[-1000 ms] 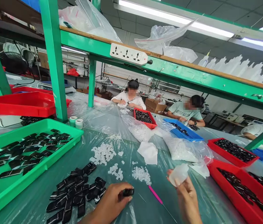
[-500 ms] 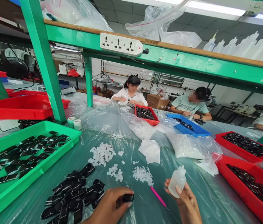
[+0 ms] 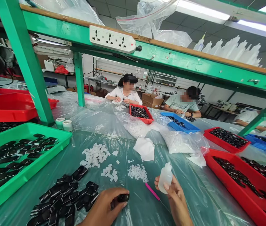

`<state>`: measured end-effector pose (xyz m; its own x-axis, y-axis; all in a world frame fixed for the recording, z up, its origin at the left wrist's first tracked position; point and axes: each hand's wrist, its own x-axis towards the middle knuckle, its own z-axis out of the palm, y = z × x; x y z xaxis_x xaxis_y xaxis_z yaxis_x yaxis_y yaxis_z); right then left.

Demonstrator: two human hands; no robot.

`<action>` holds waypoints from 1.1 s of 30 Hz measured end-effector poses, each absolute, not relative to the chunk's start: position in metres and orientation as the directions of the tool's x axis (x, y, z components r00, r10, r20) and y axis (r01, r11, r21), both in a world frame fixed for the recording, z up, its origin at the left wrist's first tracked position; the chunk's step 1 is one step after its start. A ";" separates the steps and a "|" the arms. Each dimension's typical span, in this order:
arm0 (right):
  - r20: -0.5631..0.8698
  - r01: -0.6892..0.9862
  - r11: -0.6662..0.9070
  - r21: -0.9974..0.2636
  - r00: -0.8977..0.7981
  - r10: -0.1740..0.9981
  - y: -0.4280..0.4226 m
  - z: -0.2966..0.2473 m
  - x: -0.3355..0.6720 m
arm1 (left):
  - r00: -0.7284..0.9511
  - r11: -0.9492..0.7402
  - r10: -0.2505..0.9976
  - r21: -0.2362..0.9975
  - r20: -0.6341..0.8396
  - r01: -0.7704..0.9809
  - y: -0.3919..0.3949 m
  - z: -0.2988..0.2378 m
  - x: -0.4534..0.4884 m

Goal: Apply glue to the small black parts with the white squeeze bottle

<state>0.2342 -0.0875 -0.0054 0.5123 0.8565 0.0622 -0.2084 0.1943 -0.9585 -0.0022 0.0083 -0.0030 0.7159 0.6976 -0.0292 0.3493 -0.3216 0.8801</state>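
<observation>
Bottle [image 3: 165,176] swung near-upright | translucent, whitish, narrow-necked | black piece [image 3: 123,197]: glossy

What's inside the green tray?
The green tray holds many flat black pieces, lying loosely. Some overlap, so anything underneath those is covered. The tray's left end is outside the picture, so I can't see in there.

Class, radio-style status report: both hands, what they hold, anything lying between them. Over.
Left hand: pinching black piece. Right hand: holding translucent bottle, nozzle up. Pink-handled tool lying between them.
</observation>
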 end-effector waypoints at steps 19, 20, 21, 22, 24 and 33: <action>0.108 -0.157 0.215 -0.964 0.509 0.854 -0.090 -0.004 0.232 | 0.723 -0.392 0.691 0.854 0.028 0.342 0.005 -0.003 -0.001; 0.104 -0.155 0.210 -0.965 0.507 0.855 -0.090 -0.004 0.232 | 0.722 -0.392 0.691 0.855 0.029 0.341 0.005 -0.003 -0.001; 0.103 -0.151 0.205 -0.967 0.506 0.856 -0.090 -0.004 0.233 | 0.721 -0.392 0.692 0.855 0.030 0.341 0.005 -0.003 -0.001; 0.104 -0.146 0.203 -0.968 0.504 0.858 -0.090 -0.004 0.233 | 0.720 -0.394 0.693 0.853 0.031 0.342 0.005 -0.003 -0.001; 0.110 -0.137 0.204 -0.969 0.501 0.859 -0.090 -0.004 0.233 | 0.718 -0.394 0.695 0.850 0.028 0.348 0.005 -0.001 -0.002; 0.107 -0.095 0.187 -0.978 0.539 0.836 -0.090 0.005 0.227 | 0.727 -0.373 0.686 0.845 -0.027 0.383 0.005 0.005 -0.002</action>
